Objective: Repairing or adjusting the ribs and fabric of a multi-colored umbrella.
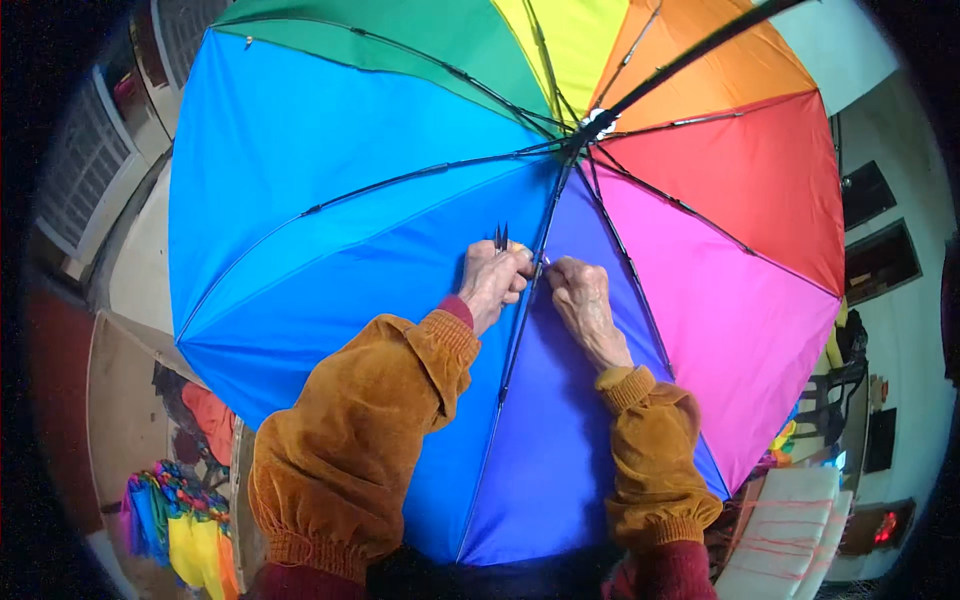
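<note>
Umbrella: a large open rainbow umbrella (400,180) fills most of the frame, seen from its inner side, with panels of green, yellow, orange, red, pink, violet and blue.
Ribs: thin black ribs (420,175) fan out from a hub in the upper middle of the frame; a dark shaft (700,55) runs from the hub toward the upper right.
Left hand: the left hand (492,280) sits at the centre of the frame, fingers curled tight into a closed grip on a small dark pointed tool (500,238) whose two tips stick up above the knuckles.
Right hand: the right hand (582,300) lies just beside the left, fingertips pressed together in a pinching grip at the rib (525,310) that runs down between the blue and violet panels; what exactly it pinches is too small to tell.
Sleeves: both forearms rise from the lower edge in mustard corduroy sleeves (360,430) with dark red cuffs beneath.
Lower left: a bundle of folded coloured umbrellas (175,520) lies on the floor.
Lower right: a pale woven surface (790,530) with red threads.
</note>
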{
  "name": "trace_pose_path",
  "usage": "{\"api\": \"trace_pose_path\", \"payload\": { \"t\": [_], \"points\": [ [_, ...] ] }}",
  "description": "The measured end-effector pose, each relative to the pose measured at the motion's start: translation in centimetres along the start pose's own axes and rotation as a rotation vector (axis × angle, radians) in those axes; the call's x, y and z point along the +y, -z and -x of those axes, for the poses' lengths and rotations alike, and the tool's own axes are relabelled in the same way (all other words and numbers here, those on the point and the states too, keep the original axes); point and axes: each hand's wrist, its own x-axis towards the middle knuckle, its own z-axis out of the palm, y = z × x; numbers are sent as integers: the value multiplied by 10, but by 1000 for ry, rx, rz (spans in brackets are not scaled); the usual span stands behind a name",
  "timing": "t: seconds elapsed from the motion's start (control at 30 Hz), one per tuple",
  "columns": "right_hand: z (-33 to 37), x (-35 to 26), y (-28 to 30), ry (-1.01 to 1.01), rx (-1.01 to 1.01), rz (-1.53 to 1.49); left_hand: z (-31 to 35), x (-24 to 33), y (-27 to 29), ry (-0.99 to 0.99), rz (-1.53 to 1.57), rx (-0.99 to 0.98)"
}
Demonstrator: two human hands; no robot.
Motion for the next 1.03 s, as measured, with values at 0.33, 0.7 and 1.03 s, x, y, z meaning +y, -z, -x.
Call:
{"api": "trace_pose_path", "payload": {
  "t": [0.33, 0.7, 1.03],
  "points": [
    [-5, -12, 1, 36, -37, 95, 0, -1, 0, -3, 62, 11],
    [-4, -7, 0, -28, -8, 83, 0, -3, -2, 10, 62, 47],
    [-3, -9, 9, 9, -108, 17, -1, -3, -1, 6, 55, 52]
  ]
}}
